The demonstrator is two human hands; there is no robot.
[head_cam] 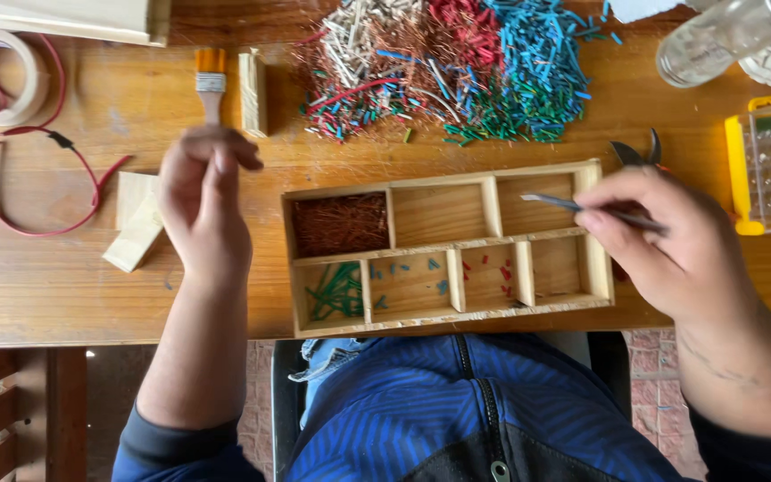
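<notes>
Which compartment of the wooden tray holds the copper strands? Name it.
The top-left compartment of the wooden tray: it is packed with reddish-brown copper strands. The other two top compartments look bare, and the bottom ones hold only scattered green, blue or red bits, or nothing.

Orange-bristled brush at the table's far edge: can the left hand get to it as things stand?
Probably yes. The left hand hovers just below the brush, its fingers curled loosely, seemingly empty. Nothing lies between them; the wooden block stands beside the brush, not across the path.
</notes>
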